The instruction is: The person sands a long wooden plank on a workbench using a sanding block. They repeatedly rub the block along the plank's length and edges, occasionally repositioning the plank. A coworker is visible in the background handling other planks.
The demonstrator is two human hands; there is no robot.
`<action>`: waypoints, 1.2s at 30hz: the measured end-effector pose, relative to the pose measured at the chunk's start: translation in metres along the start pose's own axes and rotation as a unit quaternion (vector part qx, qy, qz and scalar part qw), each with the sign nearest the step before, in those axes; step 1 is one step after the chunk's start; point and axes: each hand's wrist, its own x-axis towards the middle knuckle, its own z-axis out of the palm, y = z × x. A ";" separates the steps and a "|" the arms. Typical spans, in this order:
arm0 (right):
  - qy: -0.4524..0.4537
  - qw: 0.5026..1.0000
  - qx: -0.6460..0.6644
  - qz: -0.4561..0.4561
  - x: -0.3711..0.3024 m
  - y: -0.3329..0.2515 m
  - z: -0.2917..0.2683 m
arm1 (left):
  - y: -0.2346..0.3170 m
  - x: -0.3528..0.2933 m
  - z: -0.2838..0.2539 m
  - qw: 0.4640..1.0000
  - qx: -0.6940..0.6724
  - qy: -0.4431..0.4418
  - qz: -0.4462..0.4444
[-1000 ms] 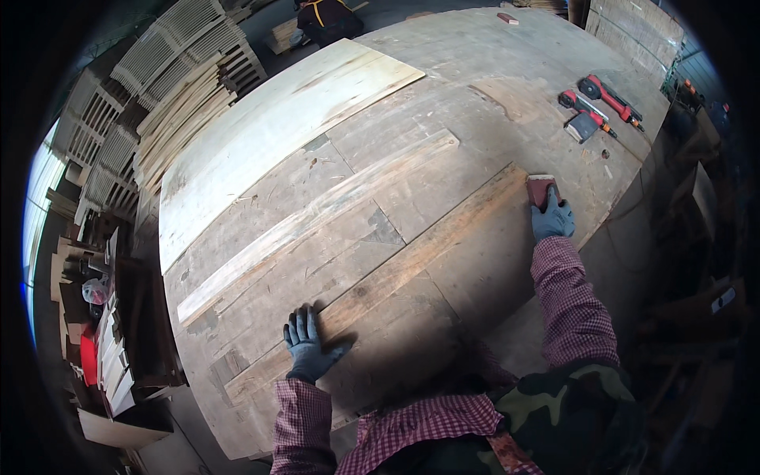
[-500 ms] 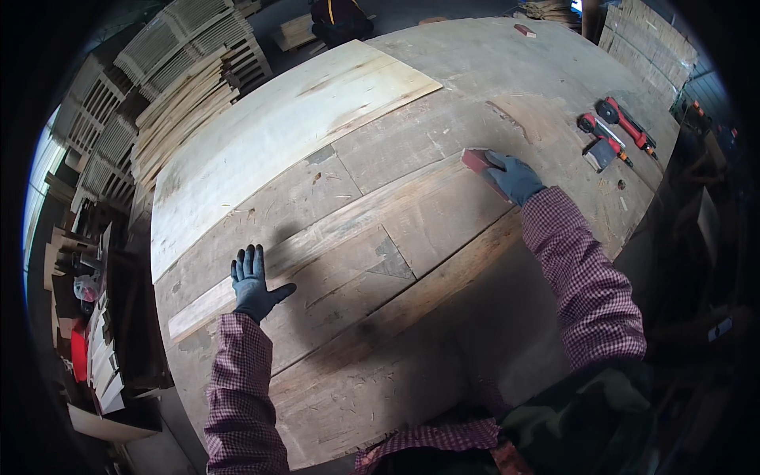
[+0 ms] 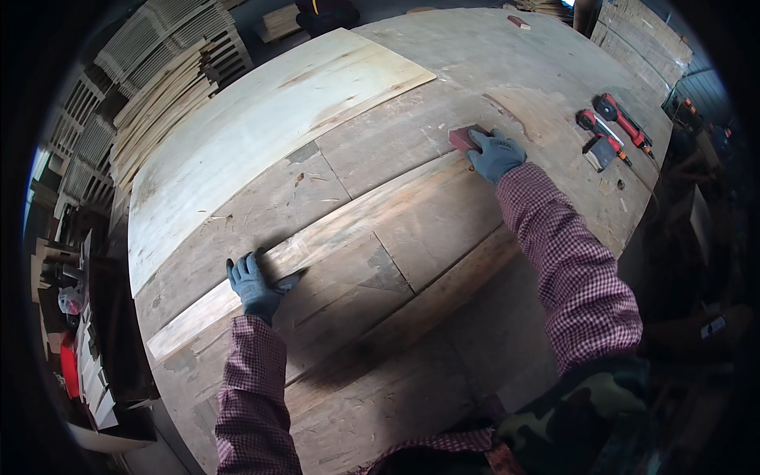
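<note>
A long, narrow wooden board (image 3: 348, 226) lies slantwise across the worktable, with a dark shadow along its far edge. My left hand (image 3: 255, 289), in a grey-blue glove, grips the board near its left end, fingers bent over the far edge and thumb on the near side. At the other end, my gloved right hand (image 3: 500, 154) is closed around a dark red sanding block (image 3: 465, 138). The block is at the board's right end; whether it touches the wood I cannot tell. A second board (image 3: 443, 305) lies nearer to me, partly in shadow.
A pale plywood sheet (image 3: 261, 131) covers the table's far left. Two red-and-black power tools (image 3: 621, 123) lie at the right, and another red block (image 3: 518, 22) at the far edge. Stacked wood strips (image 3: 162, 107) stand beyond the left side. A person (image 3: 326, 16) is at the back.
My left hand has gone from lying flat with spread fingers to gripping the board. My right hand has turned the sanding block and shifted slightly left and away from me.
</note>
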 end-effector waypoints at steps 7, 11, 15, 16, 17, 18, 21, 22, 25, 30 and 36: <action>0.081 0.996 -0.020 -0.032 -0.020 -0.006 0.011 | 0.004 -0.003 0.000 0.997 -0.019 0.075 -0.024; 0.162 0.969 0.037 -0.181 -0.062 -0.042 0.033 | 0.016 -0.004 -0.010 0.995 0.018 0.088 -0.044; 0.162 0.959 0.040 -0.229 -0.094 -0.066 0.034 | 0.014 -0.008 -0.014 0.994 0.045 0.058 -0.081; 0.180 0.959 0.043 -0.213 -0.083 -0.055 0.039 | 0.016 -0.007 -0.018 0.994 0.045 0.036 -0.093; 0.198 0.959 0.044 -0.197 -0.071 -0.041 0.039 | 0.021 -0.003 -0.024 0.993 0.044 0.015 -0.104; 0.171 0.977 0.033 -0.121 -0.056 -0.021 0.030 | 0.025 0.000 -0.029 0.992 0.043 -0.006 -0.115; 0.082 0.994 0.062 0.048 -0.006 0.031 0.007 | 0.029 0.002 -0.024 0.993 0.045 0.008 -0.105; 0.090 0.994 0.046 0.037 -0.009 0.025 0.009 | 0.026 0.000 -0.024 0.993 0.047 -0.002 -0.109; 0.125 0.992 0.001 -0.012 -0.031 -0.007 0.015 | 0.027 0.002 -0.027 0.992 0.052 -0.014 -0.112; 0.097 0.977 0.029 -0.190 -0.061 -0.054 0.019 | 0.020 -0.002 -0.025 0.993 0.046 -0.009 -0.108; -0.080 0.996 -0.032 -0.004 0.022 -0.009 -0.032 | 0.038 0.001 -0.034 0.990 0.064 -0.036 -0.124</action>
